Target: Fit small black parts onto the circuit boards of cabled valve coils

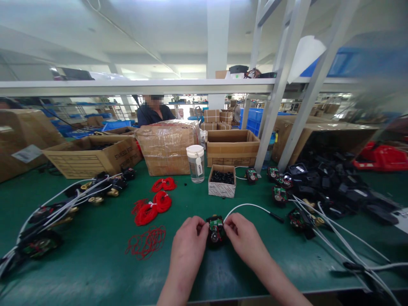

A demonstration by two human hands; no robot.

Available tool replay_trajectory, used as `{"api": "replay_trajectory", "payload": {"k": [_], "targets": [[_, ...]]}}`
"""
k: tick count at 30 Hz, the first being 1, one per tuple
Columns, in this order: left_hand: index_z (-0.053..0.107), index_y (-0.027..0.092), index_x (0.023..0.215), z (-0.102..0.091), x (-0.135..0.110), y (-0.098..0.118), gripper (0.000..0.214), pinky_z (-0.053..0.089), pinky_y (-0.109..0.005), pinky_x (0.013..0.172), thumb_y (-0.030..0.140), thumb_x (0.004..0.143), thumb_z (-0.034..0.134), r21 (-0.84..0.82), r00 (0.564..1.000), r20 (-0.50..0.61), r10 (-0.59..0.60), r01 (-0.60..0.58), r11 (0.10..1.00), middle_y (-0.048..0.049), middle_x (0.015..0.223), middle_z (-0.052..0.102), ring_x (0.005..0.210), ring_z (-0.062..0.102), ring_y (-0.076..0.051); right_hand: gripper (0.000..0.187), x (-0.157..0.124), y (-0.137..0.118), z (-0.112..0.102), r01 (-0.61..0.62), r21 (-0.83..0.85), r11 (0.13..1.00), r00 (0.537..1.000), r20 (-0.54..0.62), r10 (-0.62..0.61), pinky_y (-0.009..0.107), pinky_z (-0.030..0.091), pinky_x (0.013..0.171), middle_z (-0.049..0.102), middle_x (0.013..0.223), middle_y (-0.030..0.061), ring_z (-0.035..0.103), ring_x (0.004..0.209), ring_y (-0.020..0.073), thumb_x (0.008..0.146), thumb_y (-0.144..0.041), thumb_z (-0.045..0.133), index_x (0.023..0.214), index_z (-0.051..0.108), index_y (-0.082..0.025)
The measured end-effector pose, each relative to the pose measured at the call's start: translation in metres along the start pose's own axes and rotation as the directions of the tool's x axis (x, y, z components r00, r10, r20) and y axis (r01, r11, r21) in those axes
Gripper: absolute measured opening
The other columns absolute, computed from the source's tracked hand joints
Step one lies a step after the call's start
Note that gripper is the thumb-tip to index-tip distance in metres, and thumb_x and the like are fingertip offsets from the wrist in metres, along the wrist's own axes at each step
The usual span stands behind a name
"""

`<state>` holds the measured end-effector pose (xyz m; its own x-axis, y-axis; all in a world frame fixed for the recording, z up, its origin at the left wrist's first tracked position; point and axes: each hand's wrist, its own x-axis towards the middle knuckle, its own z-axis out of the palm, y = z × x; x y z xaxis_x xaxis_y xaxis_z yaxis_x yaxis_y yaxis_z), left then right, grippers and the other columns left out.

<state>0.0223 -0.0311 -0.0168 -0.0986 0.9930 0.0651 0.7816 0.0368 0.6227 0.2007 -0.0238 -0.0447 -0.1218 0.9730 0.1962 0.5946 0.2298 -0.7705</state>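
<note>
A small black device with a green circuit board [216, 230] rests on the green table [105, 259] in front of me. My left hand [188, 239] grips its left side with curled fingers. On the right side my right hand [242, 237] pinches it where a white cable [251, 206] leaves the device and arcs right to a black tip. Both hands are closed on the device.
Red wire bundles [153, 208] lie to the left. A clear jar [195, 163] and a small box of black parts [222, 180] stand behind. Similar devices with white cables lie at left [47, 212] and right [296, 216]. Cardboard boxes [167, 146] line the back; a person sits behind.
</note>
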Motion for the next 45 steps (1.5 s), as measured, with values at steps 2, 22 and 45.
{"api": "replay_trajectory", "payload": {"k": [2,22,45], "targets": [[0.067,0.022,0.077,-0.001,0.0,0.003,0.019,0.038,-0.029,0.069,0.026,0.09,0.055,0.048,1.0,0.008,0.006,-0.006,0.999,-0.0013,0.081,0.066,0.074,0.061,-0.017,0.015,-0.004,0.004,0.001,-0.019,0.024,1.0,1.0,0.007,0.019,0.027,0.044,0.069,0.062,0.083,0.001,0.06,0.074,0.0161,0.091,-0.015,0.051,0.081,0.061,-0.021],[0.072,0.023,0.082,-0.008,-0.004,-0.003,0.023,0.042,-0.028,0.074,0.026,0.091,0.051,0.013,0.996,0.078,0.037,-0.038,0.999,-0.0024,0.085,0.071,0.08,0.065,-0.018,0.016,-0.021,-0.008,0.018,0.002,-0.338,0.941,0.992,-0.117,-0.044,0.028,0.04,0.065,0.059,0.079,0.0015,0.058,0.07,0.017,0.088,-0.009,0.052,0.077,0.055,-0.021],[0.08,0.03,0.096,-0.005,0.02,-0.001,0.027,0.052,-0.031,0.092,0.021,0.087,0.057,-0.191,0.962,0.067,0.263,-0.246,0.95,-0.0003,0.099,0.078,0.096,0.07,-0.019,0.017,0.018,-0.019,-0.001,0.138,-0.489,0.861,0.988,0.003,-0.156,0.03,0.044,0.065,0.067,0.082,0.0062,0.064,0.073,0.0208,0.09,-0.009,0.056,0.08,0.063,-0.02]]}}
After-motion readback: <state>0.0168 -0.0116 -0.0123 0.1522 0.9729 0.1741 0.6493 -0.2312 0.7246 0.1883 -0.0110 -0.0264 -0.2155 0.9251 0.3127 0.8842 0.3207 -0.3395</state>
